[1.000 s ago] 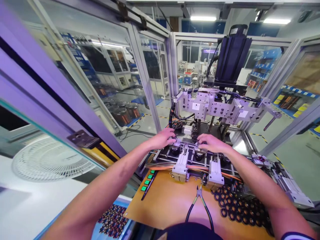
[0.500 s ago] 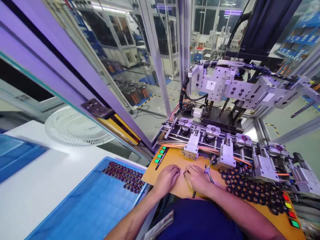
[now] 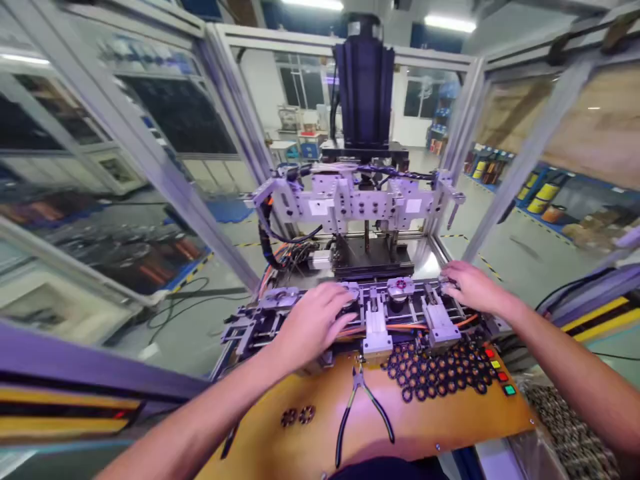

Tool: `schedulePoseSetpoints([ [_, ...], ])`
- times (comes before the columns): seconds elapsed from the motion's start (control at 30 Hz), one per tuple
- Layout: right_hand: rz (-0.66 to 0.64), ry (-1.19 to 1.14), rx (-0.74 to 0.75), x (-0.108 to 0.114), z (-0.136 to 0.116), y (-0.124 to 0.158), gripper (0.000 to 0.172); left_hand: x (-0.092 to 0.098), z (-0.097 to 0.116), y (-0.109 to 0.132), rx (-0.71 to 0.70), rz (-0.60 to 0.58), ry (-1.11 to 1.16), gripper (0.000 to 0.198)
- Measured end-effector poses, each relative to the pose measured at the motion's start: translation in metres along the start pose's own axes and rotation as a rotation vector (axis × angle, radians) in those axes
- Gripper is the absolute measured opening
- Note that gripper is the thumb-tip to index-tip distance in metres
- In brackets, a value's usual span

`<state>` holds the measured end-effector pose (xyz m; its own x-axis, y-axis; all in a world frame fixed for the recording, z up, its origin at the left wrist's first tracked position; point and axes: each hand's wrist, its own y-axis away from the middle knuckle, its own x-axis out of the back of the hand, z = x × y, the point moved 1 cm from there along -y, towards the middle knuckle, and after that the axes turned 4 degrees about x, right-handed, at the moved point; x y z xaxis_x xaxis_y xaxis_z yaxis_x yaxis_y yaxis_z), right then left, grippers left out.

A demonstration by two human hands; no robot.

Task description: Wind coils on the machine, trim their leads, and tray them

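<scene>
My left hand (image 3: 316, 321) reaches over the machine's second fixture from the left (image 3: 351, 291). Its fingers are stretched forward, the thumb stands apart, and no part shows in it. At the far-right fixture, my right hand (image 3: 467, 287) has its fingers bent down around the top; what they grip is hidden. Between the hands, another fixture (image 3: 400, 288) carries a small reddish ring. Two dark ring-shaped parts (image 3: 298, 417) lie side by side on the orange work board (image 3: 265, 443). Pliers (image 3: 359, 383) with spread dark handles lie close by.
Many dark rings (image 3: 440, 373) cover the board's right part, beside coloured push buttons (image 3: 502, 377). Behind the fixtures stands the machine's metal head (image 3: 365, 200). Frame posts (image 3: 235, 220) and a yellow-black bar (image 3: 65, 417) border the space. A bin of small parts (image 3: 570, 427) is at lower right.
The view has swung right. Both hands have left the board and moved forward to the fixtures, spreading apart. The two rings that were at my fingers now lie on the board.
</scene>
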<state>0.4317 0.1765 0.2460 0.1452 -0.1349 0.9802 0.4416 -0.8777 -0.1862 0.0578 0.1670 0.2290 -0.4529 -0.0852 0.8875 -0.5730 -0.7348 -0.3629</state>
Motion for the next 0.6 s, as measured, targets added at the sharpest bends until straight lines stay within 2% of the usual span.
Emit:
schedulePoseSetpoints([
  [0.1, -0.066, 0.006, -0.086, -0.005, 0.038, -0.01, 0.02, -0.032, 0.009, -0.085, -0.105, -0.143, -0.005, 0.03],
  [0.2, -0.115, -0.012, -0.136, -0.017, 0.053, -0.007, 0.028, -0.073, 0.015, -0.127, -0.155, -0.267, -0.024, 0.029],
  [0.27, -0.14, -0.029, -0.156, -0.024, 0.057, -0.003, 0.029, -0.091, 0.016, -0.136, -0.164, -0.321, -0.039, 0.03],
  [0.33, -0.165, -0.05, -0.167, -0.029, 0.061, 0.001, 0.029, -0.1, 0.016, -0.138, -0.16, -0.357, -0.052, 0.031],
  [0.6, -0.243, -0.142, -0.195, -0.038, 0.066, -0.003, 0.029, -0.11, 0.006, -0.147, -0.167, -0.517, -0.036, 0.034],
])
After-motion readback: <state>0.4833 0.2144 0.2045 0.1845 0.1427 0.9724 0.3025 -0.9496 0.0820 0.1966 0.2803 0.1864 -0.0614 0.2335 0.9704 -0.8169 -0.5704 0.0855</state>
